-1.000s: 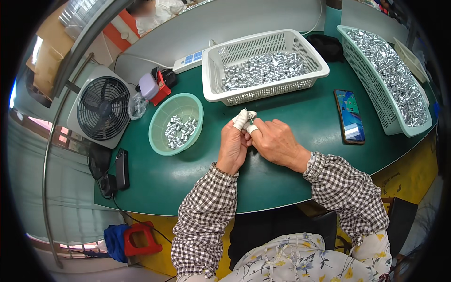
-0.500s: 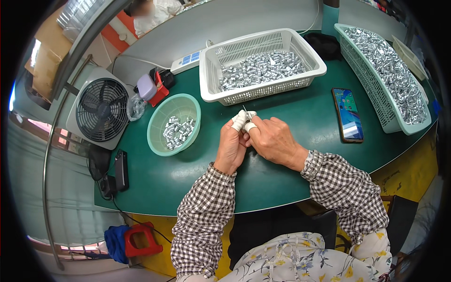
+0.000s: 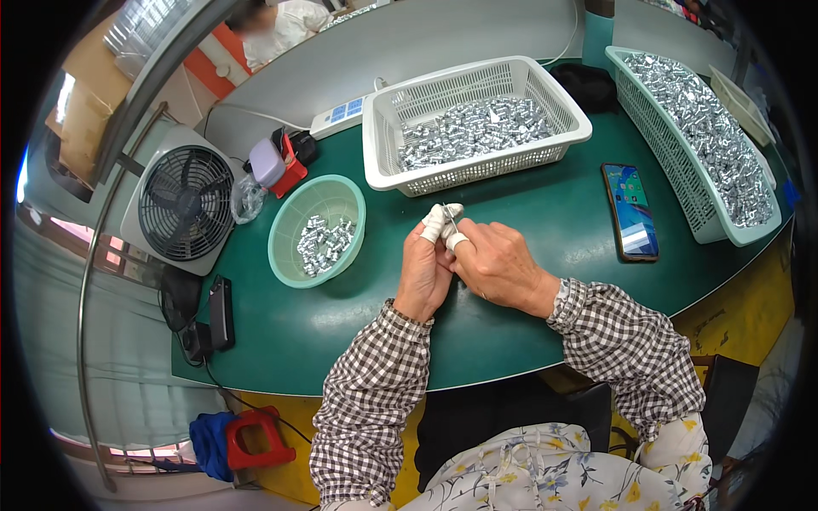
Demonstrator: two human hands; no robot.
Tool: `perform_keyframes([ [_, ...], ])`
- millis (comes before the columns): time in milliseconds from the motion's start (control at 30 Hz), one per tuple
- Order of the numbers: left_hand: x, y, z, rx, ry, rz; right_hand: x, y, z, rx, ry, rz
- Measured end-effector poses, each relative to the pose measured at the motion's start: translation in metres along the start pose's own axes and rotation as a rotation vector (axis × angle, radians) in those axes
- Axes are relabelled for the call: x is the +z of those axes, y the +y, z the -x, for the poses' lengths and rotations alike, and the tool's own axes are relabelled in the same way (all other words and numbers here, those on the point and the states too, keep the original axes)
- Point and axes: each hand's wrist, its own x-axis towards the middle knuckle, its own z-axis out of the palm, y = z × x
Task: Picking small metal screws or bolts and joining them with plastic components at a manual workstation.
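Note:
My left hand (image 3: 423, 271) and my right hand (image 3: 504, 266) meet over the green table, in front of a white basket (image 3: 473, 177) of small silvery metal parts (image 3: 481, 128). White covers wrap some fingertips on both hands. A slim metal tool (image 3: 451, 218), like a thin rod, sticks up from my right hand's closed fingers toward the left fingertips. My left thumb and fingers are pinched together; whatever lies between them is too small to make out. To the left stands a round pale green basket (image 3: 285, 255) with a smaller heap of similar metal parts (image 3: 324, 243).
A long pale green basket (image 3: 673, 157) heaped with metal parts stands at the right, with a phone (image 3: 630, 211) lying beside it. A fan (image 3: 187, 203), a power strip (image 3: 341, 117) and a purple-lidded box (image 3: 267, 162) line the left and back. Beyond the partition sits another person (image 3: 285, 25).
The thin tool's tip now points lower, in against the left fingertips, where before it stuck up beyond them. Both hands stay together in nearly the same place.

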Motion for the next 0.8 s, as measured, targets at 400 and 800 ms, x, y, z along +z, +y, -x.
perform_keyframes([
  [400,0.014,0.001,0.009,-0.057,0.002,0.025,-0.007,0.0,-0.002,0.032,0.002,-0.106],
  [800,-0.002,-0.001,-0.003,-0.038,-0.018,0.128,-0.001,0.004,0.002,0.07,-0.088,-0.225],
])
